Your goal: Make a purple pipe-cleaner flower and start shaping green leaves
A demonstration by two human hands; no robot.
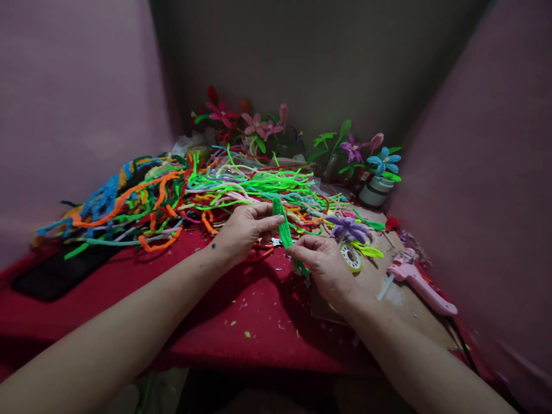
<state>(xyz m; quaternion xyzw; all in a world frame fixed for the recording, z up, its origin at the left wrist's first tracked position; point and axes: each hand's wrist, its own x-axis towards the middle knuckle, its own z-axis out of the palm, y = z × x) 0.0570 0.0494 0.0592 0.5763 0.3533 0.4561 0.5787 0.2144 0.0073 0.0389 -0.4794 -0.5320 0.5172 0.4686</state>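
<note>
My left hand (245, 230) pinches the upper end of a green pipe-cleaner leaf (283, 228) between thumb and fingers. My right hand (323, 264) grips the leaf's lower end, fingers closed round it, just above the red cloth (241, 299). Right behind the hands lies a big tangled heap of coloured pipe cleaners (181, 195): green, orange, blue, pink. A finished purple pipe-cleaner flower (348, 228) lies just right of the leaf, beside a small roll of tape (351, 257).
A pink glue gun (416, 280) rests on a cardboard sheet (388, 287) at the right. Pots of finished flowers (379, 167) stand along the back wall. A black flat object (60, 273) lies at the left. Pink walls close in both sides.
</note>
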